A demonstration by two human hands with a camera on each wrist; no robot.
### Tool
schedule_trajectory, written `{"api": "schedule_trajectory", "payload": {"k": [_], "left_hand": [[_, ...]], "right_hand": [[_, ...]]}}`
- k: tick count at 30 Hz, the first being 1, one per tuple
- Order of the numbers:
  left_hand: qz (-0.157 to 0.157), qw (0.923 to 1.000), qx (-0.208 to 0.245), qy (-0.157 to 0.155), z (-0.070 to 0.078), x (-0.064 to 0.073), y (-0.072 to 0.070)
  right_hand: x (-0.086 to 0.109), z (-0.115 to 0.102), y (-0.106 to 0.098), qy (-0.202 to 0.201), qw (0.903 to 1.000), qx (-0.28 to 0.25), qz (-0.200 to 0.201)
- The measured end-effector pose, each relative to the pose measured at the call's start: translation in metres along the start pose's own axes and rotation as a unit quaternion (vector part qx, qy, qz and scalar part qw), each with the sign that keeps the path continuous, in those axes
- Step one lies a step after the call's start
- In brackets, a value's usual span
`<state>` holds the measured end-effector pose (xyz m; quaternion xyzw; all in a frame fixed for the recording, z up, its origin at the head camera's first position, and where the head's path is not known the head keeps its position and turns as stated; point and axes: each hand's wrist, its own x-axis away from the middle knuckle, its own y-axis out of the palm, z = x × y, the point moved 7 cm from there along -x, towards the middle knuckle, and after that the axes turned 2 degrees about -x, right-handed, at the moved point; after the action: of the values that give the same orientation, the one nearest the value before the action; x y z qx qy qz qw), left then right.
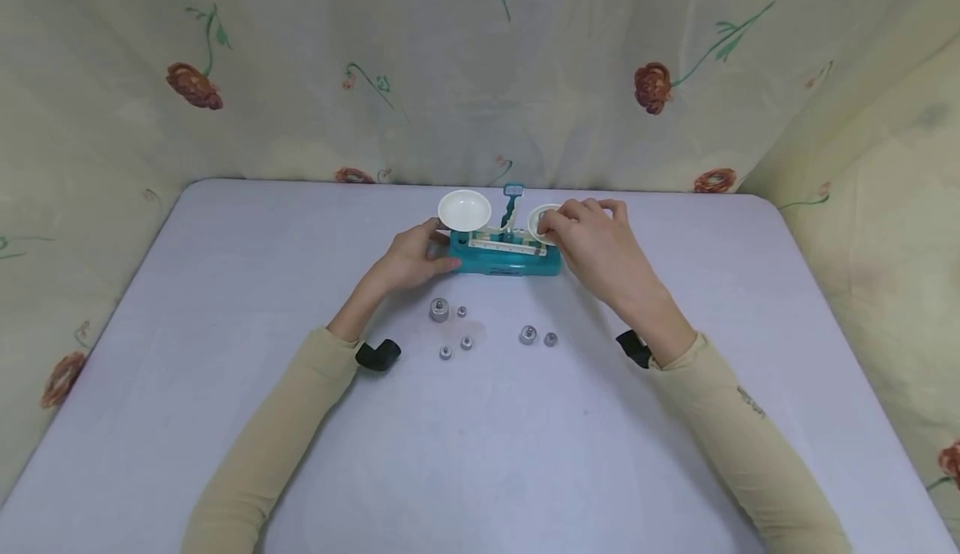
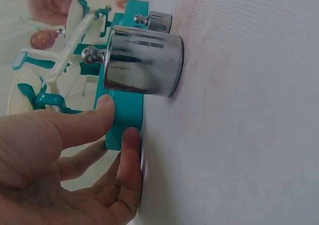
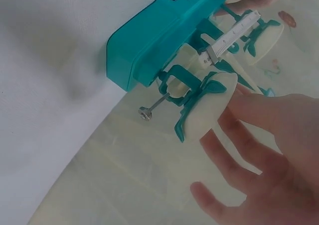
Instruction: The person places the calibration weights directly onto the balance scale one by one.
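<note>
A teal balance scale [image 1: 505,262] with two white pans stands toward the far side of the table. My left hand [image 1: 411,257] grips the left end of its base, the thumb on the near side and the fingers curled about the end. Over the right pan [image 3: 215,103] is my right hand [image 1: 596,247], with thumb and fingertips reaching into it. A small greyish patch shows at those fingertips; the pan's rim hides them in the right wrist view, so whether they pinch something is unclear. Nothing lies in the left pan [image 1: 464,210].
Nearer than the scale, a large metal weight [image 1: 439,310] stands with several smaller ones, among them a small weight [image 1: 467,342]. A medium weight [image 1: 528,335] and a small weight [image 1: 551,339] stand to their right. Flowered cloth [image 1: 435,54] hangs behind the table.
</note>
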<state>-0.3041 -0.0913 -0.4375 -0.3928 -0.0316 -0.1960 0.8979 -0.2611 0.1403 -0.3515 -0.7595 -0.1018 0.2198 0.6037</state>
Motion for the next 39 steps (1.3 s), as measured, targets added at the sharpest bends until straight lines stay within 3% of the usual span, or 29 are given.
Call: {"api": "schedule_trajectory", "payload": {"k": [24, 39], "left_hand": [[0.004, 1.0, -0.004, 0.002, -0.001, -0.001, 0.0], [0.003, 1.0, 0.003, 0.004, -0.003, -0.002, 0.0]], "right_hand": [[0.004, 0.001, 0.0, 0.023, 0.9996, 0.013, -0.013], [0.013, -0.009, -0.008, -0.004, 0.9997, 0.015, 0.019]]}}
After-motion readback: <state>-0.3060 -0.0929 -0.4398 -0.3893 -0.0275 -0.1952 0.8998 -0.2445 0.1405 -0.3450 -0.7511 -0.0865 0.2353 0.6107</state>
